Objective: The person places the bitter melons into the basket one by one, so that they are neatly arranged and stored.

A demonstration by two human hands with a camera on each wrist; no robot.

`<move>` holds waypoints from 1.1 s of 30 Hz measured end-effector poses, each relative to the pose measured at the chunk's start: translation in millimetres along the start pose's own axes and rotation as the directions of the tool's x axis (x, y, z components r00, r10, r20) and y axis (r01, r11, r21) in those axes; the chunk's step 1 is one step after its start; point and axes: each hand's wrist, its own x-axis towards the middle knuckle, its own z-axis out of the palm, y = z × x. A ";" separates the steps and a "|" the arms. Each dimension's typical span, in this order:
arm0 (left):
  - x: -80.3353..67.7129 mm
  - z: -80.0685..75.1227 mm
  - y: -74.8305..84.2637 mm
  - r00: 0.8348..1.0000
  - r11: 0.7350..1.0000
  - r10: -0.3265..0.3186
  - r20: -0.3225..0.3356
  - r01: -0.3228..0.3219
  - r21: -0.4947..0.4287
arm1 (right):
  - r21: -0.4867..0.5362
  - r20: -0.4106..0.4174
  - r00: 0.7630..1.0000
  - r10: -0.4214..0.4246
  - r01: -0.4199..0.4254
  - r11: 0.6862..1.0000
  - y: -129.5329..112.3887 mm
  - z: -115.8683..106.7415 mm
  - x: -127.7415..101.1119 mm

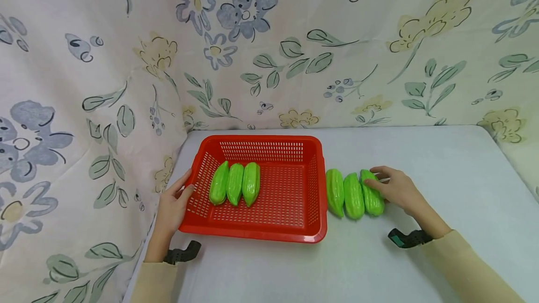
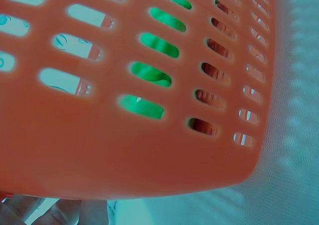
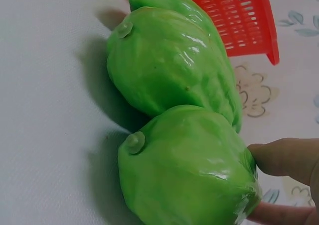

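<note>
A red slotted basket stands on the grey table and holds three green ridged vegetables side by side at its left. My left hand grips the basket's left wall, thumb over the rim; the green shows through the slots. Three more green vegetables lie in a row just right of the basket. My right hand holds the rightmost one, and its fingertips pinch that vegetable's far end. The middle one touches it.
Floral cloth hangs behind and along the left side, close to the basket. The grey table top stretches to the right and front of the vegetables. The basket's corner shows beyond the row.
</note>
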 end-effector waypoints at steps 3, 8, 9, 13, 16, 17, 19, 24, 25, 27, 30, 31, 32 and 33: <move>-0.1 -0.2 -0.4 1.000 1.000 0.001 -0.002 -0.001 0.003 | 0.011 0.001 1.000 0.004 -0.004 1.000 1.4 -0.2 0.5; -0.9 -0.8 0.5 1.000 1.000 -0.016 0.002 0.016 0.009 | 0.045 -0.006 1.000 0.017 -0.017 0.999 2.6 -5.5 1.4; -1.0 -0.8 0.7 1.000 1.000 -0.018 0.002 0.018 0.010 | 0.051 -0.008 1.000 0.020 -0.019 0.999 2.2 -7.4 1.6; -1.0 -1.0 1.1 0.999 0.999 -0.032 0.003 0.032 0.011 | 0.086 -0.019 1.000 0.024 -0.022 0.996 -4.6 -17.1 1.0; -1.0 -1.0 1.2 0.999 0.999 -0.038 0.005 0.038 0.011 | 0.108 -0.022 0.999 0.027 -0.024 0.994 -11.7 -25.6 -1.3; -1.1 -1.1 1.3 0.999 0.999 -0.039 0.006 0.039 0.010 | 0.116 -0.022 0.999 0.028 -0.025 0.993 -14.3 -28.5 -2.2; -1.3 -1.2 1.5 0.999 0.999 -0.041 0.006 0.041 0.012 | 0.126 -0.024 0.999 0.027 -0.023 0.992 -18.9 -34.2 -3.8; -1.6 -1.5 2.1 0.999 0.999 -0.044 0.007 0.044 0.018 | 0.153 -0.036 0.999 0.021 -0.015 0.988 -26.4 -47.5 -5.9; -1.4 -1.3 2.1 0.999 0.999 -0.044 0.007 0.044 0.017 | 0.154 -0.040 0.999 0.020 -0.014 0.988 -27.2 -49.9 -6.1; -1.0 -1.2 2.1 0.999 0.999 -0.044 0.008 0.044 0.015 | 0.145 -0.050 0.999 0.016 -0.008 0.989 -29.6 -54.4 -7.3; -0.6 -0.9 1.9 0.999 0.999 -0.044 0.009 0.044 0.013 | 0.127 -0.067 0.998 0.008 0.001 0.992 -35.9 -60.8 -10.2; -0.7 -0.8 2.0 0.999 0.999 -0.044 0.008 0.043 0.014 | 0.125 -0.073 0.997 0.004 0.005 0.992 -38.1 -63.0 -11.2; -0.7 -0.8 2.2 0.999 0.999 -0.043 0.008 0.043 0.014 | 0.125 -0.079 0.997 0.002 0.008 0.992 -41.0 -65.3 -12.4; -0.7 -0.7 2.5 0.999 0.999 -0.042 0.008 0.042 0.015 | 0.129 -0.085 0.996 0.001 0.010 0.992 -43.5 -67.7 -13.4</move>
